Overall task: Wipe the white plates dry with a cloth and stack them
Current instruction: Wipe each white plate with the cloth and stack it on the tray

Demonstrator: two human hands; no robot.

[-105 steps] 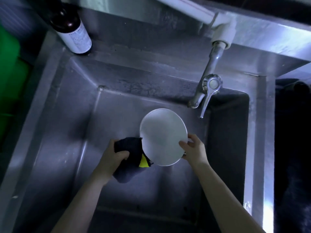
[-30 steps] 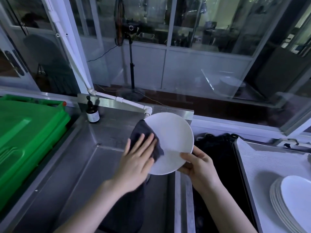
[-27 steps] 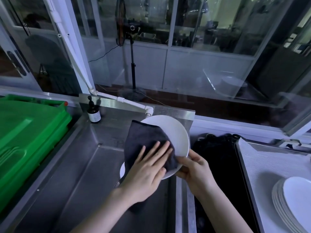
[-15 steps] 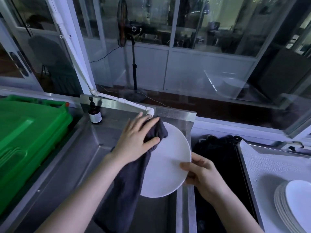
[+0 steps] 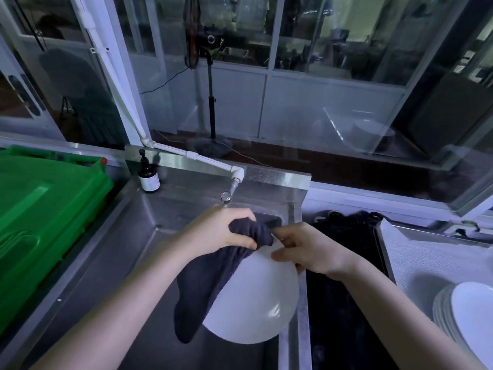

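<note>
Plate (image 5: 253, 297): white, held up tilted over the right side of the sink (image 5: 120, 263), its face turned to the camera and its lower edge hanging above the basin.
Cloth (image 5: 205, 284): dark, bunched over the plate's top rim. The rest is draped down the plate's left side, with the loose end hanging below the lower left edge.
Left hand (image 5: 224, 231): set at the top rim of the plate, the grip closed tight round the bunched cloth, thumb underneath, knuckles up.
Right hand (image 5: 306, 252): the plate is pinched at its upper right rim, thumb laid on the white face and the other fingers curled behind and over the edge. The fingertips are touching the cloth, but whether the cloth is held by them too cannot be told.
Stack (image 5: 469, 316): white plates piled at the far right on the bench (image 5: 426, 263), well apart from the held plate and partly cut off by the frame edge.
Bench: covered with a pale mat and parted from the sink by a dark well (image 5: 341, 289).
Tap (image 5: 226, 197): hung from a white pipe, just beyond the left hand.
Bottle (image 5: 149, 177): brown with a pump top, stood upright at the sink's back left corner.
Bin (image 5: 40, 222): green, seen left of the sink.
</note>
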